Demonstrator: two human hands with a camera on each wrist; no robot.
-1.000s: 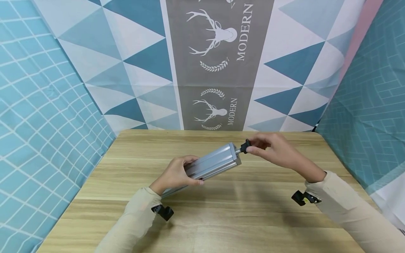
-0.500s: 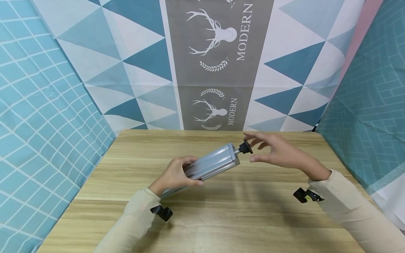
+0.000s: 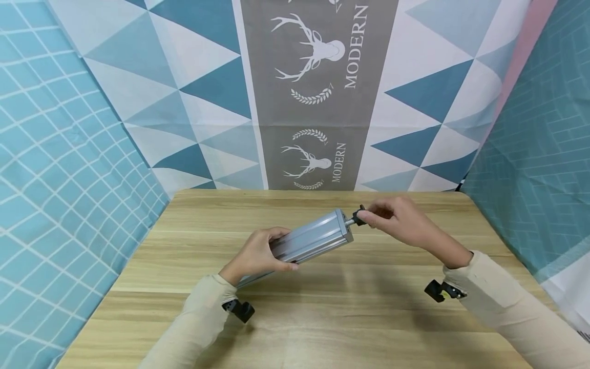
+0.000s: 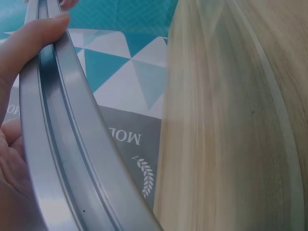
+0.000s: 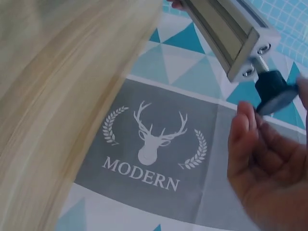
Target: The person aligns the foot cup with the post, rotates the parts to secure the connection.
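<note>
My left hand (image 3: 254,254) grips a long silver aluminium profile (image 3: 314,238), thumb on the near side, fingers over the far side. It is tilted up to the right above the table. In the left wrist view a groove runs along the profile (image 4: 72,130) under my thumb. A short metal threaded stud (image 3: 349,222) sticks out of the capped right end and carries a black levelling foot (image 3: 357,216). My right hand (image 3: 400,221) pinches this foot between thumb and fingers. In the right wrist view the foot (image 5: 272,90) shows a round flared base, and screws sit in the end plate (image 5: 248,55).
The wooden table (image 3: 350,318) lies beneath both hands. A patterned cloth (image 3: 313,102) with deer prints hangs behind its far edge. Blue tiled-pattern cloths stand at left (image 3: 60,154) and right (image 3: 539,154). A black camera mount sits on each wrist.
My right hand held the foot, opened off it half a second ago, and now pinches it again. The left hand and profile have barely moved.
</note>
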